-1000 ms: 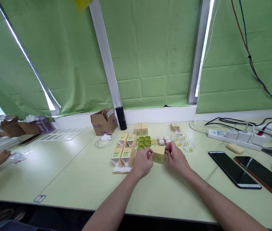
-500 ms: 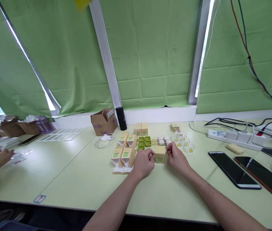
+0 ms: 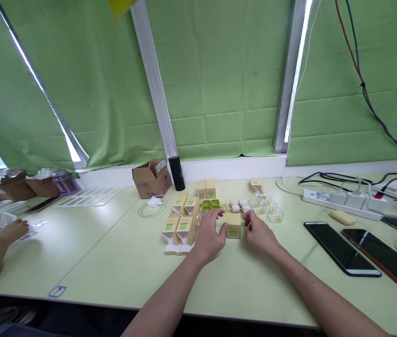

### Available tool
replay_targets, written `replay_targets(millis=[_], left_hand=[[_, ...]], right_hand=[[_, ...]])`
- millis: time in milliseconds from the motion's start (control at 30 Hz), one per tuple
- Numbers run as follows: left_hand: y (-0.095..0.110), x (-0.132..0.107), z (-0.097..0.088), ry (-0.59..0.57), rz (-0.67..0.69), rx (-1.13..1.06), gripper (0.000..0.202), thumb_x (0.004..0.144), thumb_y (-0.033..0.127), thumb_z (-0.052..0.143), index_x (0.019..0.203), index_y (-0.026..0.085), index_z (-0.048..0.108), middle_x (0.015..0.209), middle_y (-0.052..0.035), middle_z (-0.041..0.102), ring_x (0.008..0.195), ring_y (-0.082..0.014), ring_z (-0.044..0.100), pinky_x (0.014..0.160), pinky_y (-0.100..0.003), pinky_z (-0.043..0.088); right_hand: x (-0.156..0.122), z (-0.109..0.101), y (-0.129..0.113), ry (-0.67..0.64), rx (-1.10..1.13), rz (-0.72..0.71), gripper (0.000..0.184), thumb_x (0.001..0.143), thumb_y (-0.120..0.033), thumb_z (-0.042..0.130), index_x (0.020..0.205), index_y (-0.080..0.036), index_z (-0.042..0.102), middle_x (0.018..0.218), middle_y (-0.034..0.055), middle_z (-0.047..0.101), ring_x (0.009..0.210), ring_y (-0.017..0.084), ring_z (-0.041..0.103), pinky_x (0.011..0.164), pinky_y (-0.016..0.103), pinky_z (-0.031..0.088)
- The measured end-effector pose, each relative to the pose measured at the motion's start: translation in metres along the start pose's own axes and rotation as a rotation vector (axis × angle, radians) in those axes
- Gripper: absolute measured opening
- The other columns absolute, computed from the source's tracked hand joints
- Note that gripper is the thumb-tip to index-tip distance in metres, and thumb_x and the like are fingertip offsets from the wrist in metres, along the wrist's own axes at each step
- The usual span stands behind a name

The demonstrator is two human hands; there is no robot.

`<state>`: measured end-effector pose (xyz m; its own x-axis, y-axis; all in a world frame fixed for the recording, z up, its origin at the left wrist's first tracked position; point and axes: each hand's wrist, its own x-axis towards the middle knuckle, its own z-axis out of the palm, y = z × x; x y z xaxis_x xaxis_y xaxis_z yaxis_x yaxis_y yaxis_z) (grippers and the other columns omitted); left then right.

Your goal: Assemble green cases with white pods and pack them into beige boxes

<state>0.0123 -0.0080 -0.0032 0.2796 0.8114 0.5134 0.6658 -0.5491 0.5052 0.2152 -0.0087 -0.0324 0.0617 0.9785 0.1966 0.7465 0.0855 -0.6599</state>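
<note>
A pale tabletop (image 3: 107, 276) carries a black cylinder (image 3: 176, 173), upright near the back edge. Just left of the cylinder sits a brown cardboard carton (image 3: 151, 182); farther left lie flat white-framed sheets (image 3: 93, 196). In front of the cylinder stand cream boxes (image 3: 191, 205) with green panels. To its right come green cups (image 3: 211, 204), small white blocks (image 3: 235, 206) and clear containers (image 3: 276, 216). Well right of it lie a white power strip (image 3: 338, 202) and a white-edged phone (image 3: 342, 248).
</note>
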Motion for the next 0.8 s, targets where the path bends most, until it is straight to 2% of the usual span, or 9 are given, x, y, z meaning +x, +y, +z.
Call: replay_targets(millis=[100, 200, 267, 433, 567, 700, 800], left_hand=[[0.007, 0.001, -0.002, -0.09, 0.061, 0.046, 0.057, 0.087, 0.028, 0.067, 0.141, 0.024, 0.048, 0.144, -0.0127, 0.055, 0.136, -0.032, 0.046, 0.112, -0.05, 0.034], [0.014, 0.005, -0.002, -0.221, 0.114, 0.113, 0.067, 0.084, 0.027, 0.07, 0.146, 0.027, 0.045, 0.153, -0.0125, 0.047, 0.143, -0.0345, 0.038, 0.115, -0.052, 0.032], [0.017, 0.009, -0.003, -0.282, 0.155, 0.157, 0.068, 0.083, 0.026, 0.07, 0.146, 0.028, 0.044, 0.153, -0.0121, 0.047, 0.143, -0.0351, 0.037, 0.115, -0.053, 0.031], [0.024, 0.023, -0.006, -0.381, 0.229, 0.277, 0.061, 0.081, 0.021, 0.068, 0.138, 0.026, 0.048, 0.139, -0.0124, 0.06, 0.134, -0.0364, 0.044, 0.108, -0.051, 0.035], [0.033, 0.039, -0.011, -0.422, 0.274, 0.368, 0.044, 0.075, 0.013, 0.067, 0.117, 0.023, 0.059, 0.118, -0.0131, 0.068, 0.118, -0.0361, 0.052, 0.101, -0.048, 0.039], [0.041, 0.062, -0.019, -0.531, 0.288, 0.452, 0.027, 0.067, 0.012, 0.073, 0.089, 0.023, 0.064, 0.092, -0.0108, 0.07, 0.106, -0.035, 0.057, 0.094, -0.045, 0.042], [0.041, 0.088, -0.026, -0.547, 0.268, 0.448, 0.026, 0.063, 0.009, 0.073, 0.085, 0.022, 0.067, 0.081, -0.0097, 0.069, 0.098, -0.0339, 0.06, 0.089, -0.043, 0.043]], right_hand=[[0.0, 0.001, -0.001, -0.013, -0.012, 0.005, 0.035, 0.076, -0.002, 0.051, 0.101, -0.025, 0.045, 0.089, -0.0014, 0.066, 0.071, 0.015, 0.056, 0.06, 0.026, 0.023], [-0.001, 0.002, -0.002, -0.018, -0.013, -0.003, 0.034, 0.078, -0.003, 0.051, 0.103, -0.025, 0.044, 0.087, -0.0007, 0.067, 0.07, 0.015, 0.056, 0.06, 0.026, 0.022], [-0.001, 0.002, -0.003, -0.022, -0.015, -0.011, 0.034, 0.079, -0.003, 0.051, 0.103, -0.025, 0.043, 0.087, -0.0002, 0.068, 0.07, 0.016, 0.056, 0.06, 0.026, 0.022], [-0.001, 0.002, -0.002, -0.013, -0.01, -0.025, 0.031, 0.08, -0.004, 0.049, 0.102, -0.024, 0.043, 0.086, 0.0007, 0.068, 0.069, 0.016, 0.056, 0.06, 0.027, 0.02], [-0.002, 0.003, -0.002, -0.011, -0.008, -0.021, 0.032, 0.081, -0.004, 0.049, 0.105, -0.024, 0.044, 0.086, 0.0004, 0.068, 0.068, 0.016, 0.056, 0.059, 0.027, 0.02], [-0.003, 0.003, -0.004, -0.017, -0.029, -0.006, 0.032, 0.083, -0.005, 0.049, 0.108, -0.025, 0.044, 0.09, 0.0012, 0.069, 0.072, 0.017, 0.059, 0.06, 0.027, 0.021], [-0.004, 0.002, -0.004, -0.025, -0.029, -0.001, 0.034, 0.083, -0.005, 0.049, 0.111, -0.025, 0.045, 0.089, 0.0019, 0.069, 0.074, 0.018, 0.061, 0.059, 0.027, 0.023]])
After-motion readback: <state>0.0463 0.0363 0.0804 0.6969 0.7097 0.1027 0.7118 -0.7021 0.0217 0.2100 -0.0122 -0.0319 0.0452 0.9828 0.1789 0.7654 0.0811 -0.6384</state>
